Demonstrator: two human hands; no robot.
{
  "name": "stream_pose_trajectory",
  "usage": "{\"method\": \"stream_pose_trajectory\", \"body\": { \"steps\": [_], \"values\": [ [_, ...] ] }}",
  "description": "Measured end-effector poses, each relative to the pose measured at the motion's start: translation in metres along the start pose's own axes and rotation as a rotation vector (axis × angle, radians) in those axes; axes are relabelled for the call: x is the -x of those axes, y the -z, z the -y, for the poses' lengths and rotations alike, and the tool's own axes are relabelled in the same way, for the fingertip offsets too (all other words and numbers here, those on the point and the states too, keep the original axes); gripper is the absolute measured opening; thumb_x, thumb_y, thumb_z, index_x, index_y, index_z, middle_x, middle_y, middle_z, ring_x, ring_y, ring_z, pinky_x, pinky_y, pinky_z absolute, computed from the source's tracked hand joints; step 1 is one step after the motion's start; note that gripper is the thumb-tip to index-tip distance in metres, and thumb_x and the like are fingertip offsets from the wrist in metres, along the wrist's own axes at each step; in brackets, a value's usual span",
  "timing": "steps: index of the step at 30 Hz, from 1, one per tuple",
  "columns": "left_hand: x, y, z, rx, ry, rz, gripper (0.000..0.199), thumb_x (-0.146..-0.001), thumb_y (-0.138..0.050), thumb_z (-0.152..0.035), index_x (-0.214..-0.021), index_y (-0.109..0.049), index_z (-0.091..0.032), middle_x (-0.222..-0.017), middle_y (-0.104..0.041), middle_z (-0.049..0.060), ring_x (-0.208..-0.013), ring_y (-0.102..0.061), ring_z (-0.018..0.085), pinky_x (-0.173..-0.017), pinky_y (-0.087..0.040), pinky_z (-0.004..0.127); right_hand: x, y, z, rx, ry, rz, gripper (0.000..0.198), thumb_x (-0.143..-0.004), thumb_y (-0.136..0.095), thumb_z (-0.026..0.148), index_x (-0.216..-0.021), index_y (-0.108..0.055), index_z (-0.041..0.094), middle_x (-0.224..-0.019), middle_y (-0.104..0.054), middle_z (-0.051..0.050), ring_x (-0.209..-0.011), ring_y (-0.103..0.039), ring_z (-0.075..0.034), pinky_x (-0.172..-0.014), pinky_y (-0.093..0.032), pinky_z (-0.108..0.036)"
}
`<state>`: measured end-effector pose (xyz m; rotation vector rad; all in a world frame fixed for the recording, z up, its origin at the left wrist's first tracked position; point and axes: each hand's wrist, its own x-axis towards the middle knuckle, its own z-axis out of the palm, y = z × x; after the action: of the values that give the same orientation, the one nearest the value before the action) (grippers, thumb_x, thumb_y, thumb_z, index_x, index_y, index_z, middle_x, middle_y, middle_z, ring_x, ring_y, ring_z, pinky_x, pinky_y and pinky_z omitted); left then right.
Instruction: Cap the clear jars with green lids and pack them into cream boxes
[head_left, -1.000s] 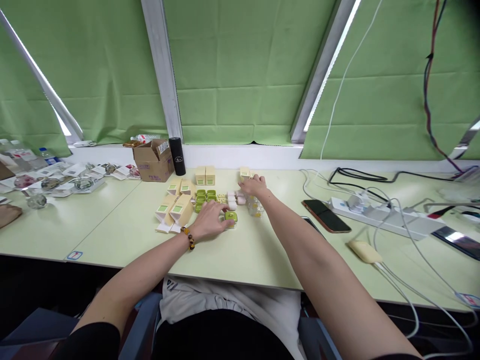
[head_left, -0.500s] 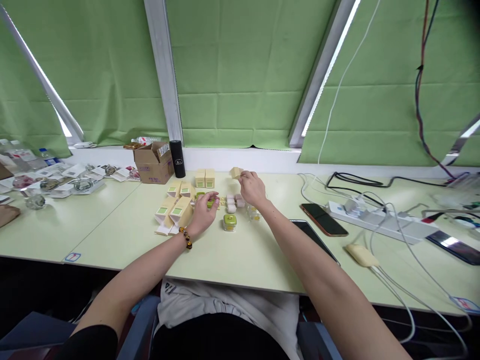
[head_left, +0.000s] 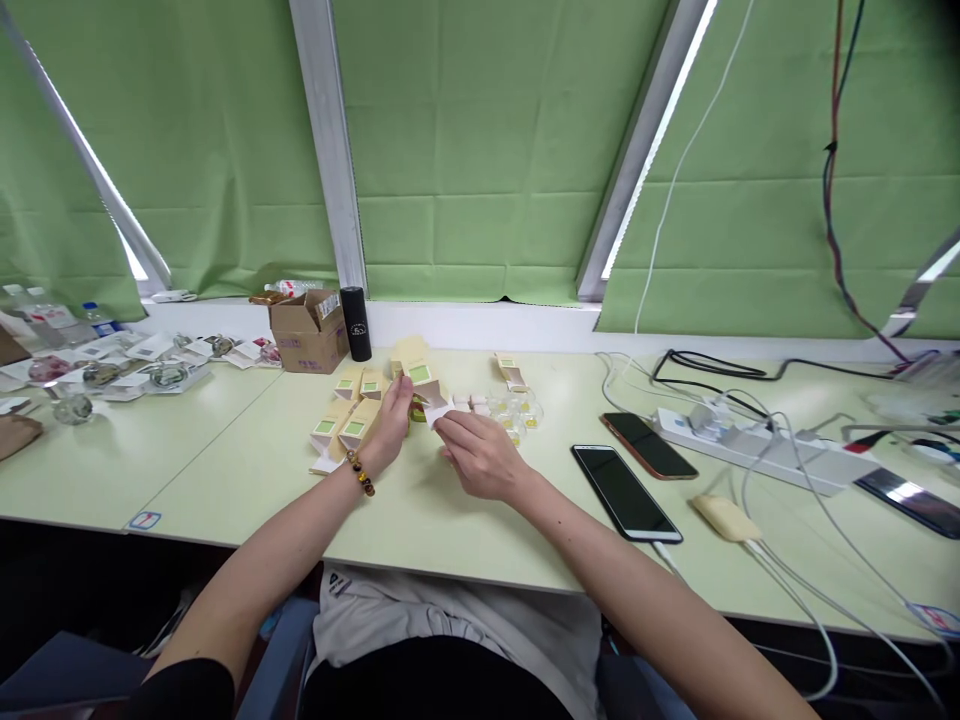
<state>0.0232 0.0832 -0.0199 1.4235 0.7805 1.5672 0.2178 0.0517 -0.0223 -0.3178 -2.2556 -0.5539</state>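
My left hand (head_left: pixel 390 422) is closed on a small cream carton (head_left: pixel 420 373) with a green square label. My right hand (head_left: pixel 481 452) pinches the carton's white open flap (head_left: pixel 437 411). A green-lidded jar (head_left: pixel 417 411) shows partly behind the left fingers. Beyond the right hand lie pale pinkish blocks (head_left: pixel 471 402) and several clear little containers (head_left: pixel 529 410) with yellow marks. Other cream cartons (head_left: pixel 358 428) with open flaps stand left of my left hand. One more open carton (head_left: pixel 510 372) sits apart at the back right.
A brown cardboard box (head_left: pixel 306 335) and a black bottle (head_left: pixel 355 325) stand at the back left. On the right are a white-edged phone (head_left: pixel 626 495), another phone (head_left: pixel 649 446), a power strip (head_left: pixel 757 450) and loose cables. Part of another person's hand (head_left: pixel 16 436) shows at far left.
My right hand has come back toward me, leaving one carton at the back right. Both hands now hold another carton. The green-lidded jar in front is no longer visible.
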Motion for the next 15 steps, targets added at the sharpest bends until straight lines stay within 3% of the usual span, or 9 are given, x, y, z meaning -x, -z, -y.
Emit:
{"method": "stream_pose_trajectory", "body": {
  "steps": [3,5,10,13,15],
  "values": [
    [0.004,-0.003,-0.005,0.105,0.007,0.015,0.05,-0.096,-0.07,-0.063,-0.129,-0.064,-0.025,-0.12,-0.074,0.005,-0.096,-0.07,0.016,-0.077,-0.057,0.026,0.006,-0.001,0.004,-0.046,-0.017,-0.044,0.019,-0.106,-0.049,0.019,-0.107,-0.067,0.019,-0.11,-0.072,-0.014,-0.107,-0.067,-0.03,-0.076,-0.055,-0.043],
    [0.007,-0.005,-0.007,0.138,-0.003,0.035,0.049,-0.096,-0.072,-0.057,-0.132,-0.063,-0.026,-0.126,-0.072,0.006,-0.1,-0.071,0.016,-0.08,-0.058,0.027,0.009,0.0,0.004,-0.106,-0.069,-0.148,0.016,-0.103,-0.052,0.019,-0.105,-0.068,0.022,-0.113,-0.071,-0.014,-0.11,-0.068,-0.03,-0.079,-0.057,-0.044],
    [0.011,-0.006,-0.003,0.081,-0.17,0.052,0.064,-0.097,-0.073,-0.049,-0.152,-0.05,-0.027,-0.15,-0.061,0.011,-0.133,-0.064,0.026,-0.106,-0.057,0.039,0.01,0.002,-0.003,-0.215,-0.443,-0.456,0.016,-0.1,-0.059,0.025,-0.115,-0.067,0.026,-0.112,-0.066,-0.013,-0.103,-0.067,-0.029,-0.074,-0.059,-0.043],
    [0.013,-0.003,0.001,-0.026,-0.289,0.067,0.076,-0.095,-0.077,-0.044,-0.16,-0.042,-0.026,-0.15,-0.058,0.015,-0.136,-0.061,0.029,-0.109,-0.055,0.043,0.008,0.004,-0.007,-0.323,-0.64,-0.453,0.035,-0.1,-0.064,0.032,-0.134,-0.061,0.027,-0.124,-0.066,-0.014,-0.103,-0.066,-0.028,-0.071,-0.059,-0.042],
    [0.015,-0.002,0.001,-0.146,-0.372,0.091,0.074,-0.095,-0.077,-0.04,-0.159,-0.043,-0.026,-0.148,-0.058,0.015,-0.135,-0.061,0.029,-0.111,-0.055,0.045,0.007,0.006,-0.009,-0.387,-0.683,-0.396,0.046,-0.099,-0.066,0.035,-0.143,-0.056,0.028,-0.134,-0.064,-0.014,-0.104,-0.066,-0.028,-0.077,-0.06,-0.045]
  ]
}}
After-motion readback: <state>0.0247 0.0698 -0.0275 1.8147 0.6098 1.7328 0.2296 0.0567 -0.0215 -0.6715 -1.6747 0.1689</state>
